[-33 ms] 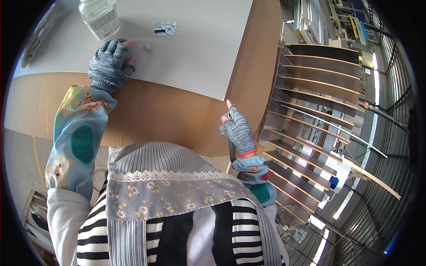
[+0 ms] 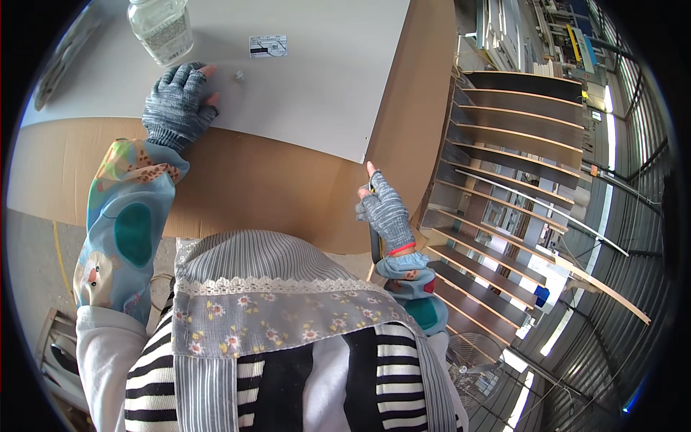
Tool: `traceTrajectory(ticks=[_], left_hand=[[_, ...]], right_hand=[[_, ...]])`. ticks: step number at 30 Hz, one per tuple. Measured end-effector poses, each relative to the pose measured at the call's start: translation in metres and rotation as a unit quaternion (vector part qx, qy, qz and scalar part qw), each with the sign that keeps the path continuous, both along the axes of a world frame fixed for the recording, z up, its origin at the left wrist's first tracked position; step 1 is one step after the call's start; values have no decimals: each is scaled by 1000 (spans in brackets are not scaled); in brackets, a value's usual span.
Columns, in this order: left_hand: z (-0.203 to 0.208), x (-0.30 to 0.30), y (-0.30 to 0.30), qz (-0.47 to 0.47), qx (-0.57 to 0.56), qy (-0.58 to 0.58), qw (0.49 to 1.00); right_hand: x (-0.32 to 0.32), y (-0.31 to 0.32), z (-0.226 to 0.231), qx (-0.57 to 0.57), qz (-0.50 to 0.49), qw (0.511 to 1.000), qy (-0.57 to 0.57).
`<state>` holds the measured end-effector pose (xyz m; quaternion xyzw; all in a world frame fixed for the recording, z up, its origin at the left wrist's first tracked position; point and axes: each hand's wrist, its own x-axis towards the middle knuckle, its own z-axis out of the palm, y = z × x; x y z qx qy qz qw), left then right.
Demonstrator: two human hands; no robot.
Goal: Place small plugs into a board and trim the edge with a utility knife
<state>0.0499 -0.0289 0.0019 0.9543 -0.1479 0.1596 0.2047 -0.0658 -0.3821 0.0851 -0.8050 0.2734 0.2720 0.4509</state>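
Resting the left hand (image 2: 180, 104) flat at the board's (image 2: 317, 90) near edge; clasping a half-hidden dark tool (image 2: 376, 245) in the right hand (image 2: 387, 209), beside the near right corner.

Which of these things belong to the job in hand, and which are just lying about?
Seemingly in use:
Grey panel, under the left hand
Dark object, mostly hidden, in the right hand
Cardboard, beneath the panel

Seemingly just lying about:
Glass jar
Printed label
Small pale scrap
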Motion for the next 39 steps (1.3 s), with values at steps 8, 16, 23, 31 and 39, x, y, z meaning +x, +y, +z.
traceTrajectory(ticks=[8, 16, 23, 31, 39], left_hand=[[3, -1, -2, 0, 7, 3, 1000], [-1, -1, 0, 10, 6, -14, 1000], [-5, 2, 2, -4, 13, -7, 1000], [1, -1, -2, 2, 6, 14, 1000], [-2, -1, 1, -3, 5, 4, 1000]], right_hand=[[-18, -14, -41, -296, 269, 905, -143], [-33, -27, -57, -425, 313, 842, -113], [-16, -14, -24, -235, 221, 925, -202], [-12, -14, -19, -257, 239, 929, -118], [-11, -12, -22, -286, 259, 918, -95]])
